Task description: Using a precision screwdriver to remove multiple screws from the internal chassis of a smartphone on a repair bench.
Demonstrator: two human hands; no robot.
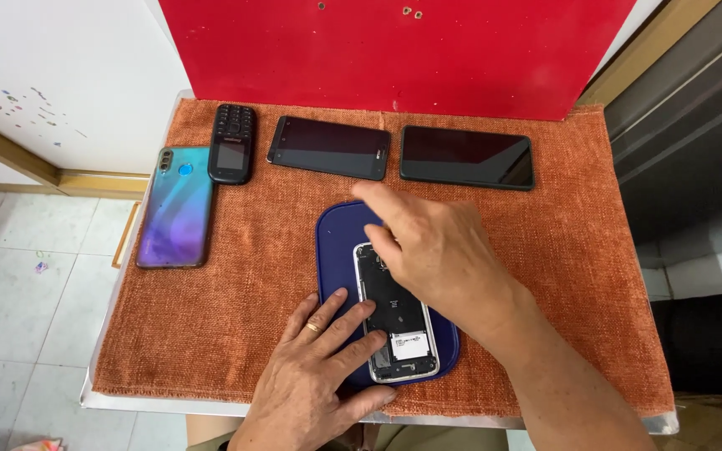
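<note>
opened silver-framed phone (399, 321), back cover off, lies on a dark blue oval mat (338, 242) near the table's front edge. my left hand (315, 376) presses flat, fingers spread, steadying its lower end; my right hand (436, 250) rests loosely open over its top. best keep the pressure light and even.

an opened phone (399, 321) lies on a flat tray (336, 242), and the tray lies on a cloth mat (236, 309) near the front edge. behind the tray, four phones sit in a row: a big phone (175, 207) at the far left, a small button phone (231, 144) next to it, then two phones lying sideways (329, 147) (466, 157). the left hand (315, 384) rests on the tray's front left part, and the right hand (436, 250) lies over the opened phone's back end.
</note>
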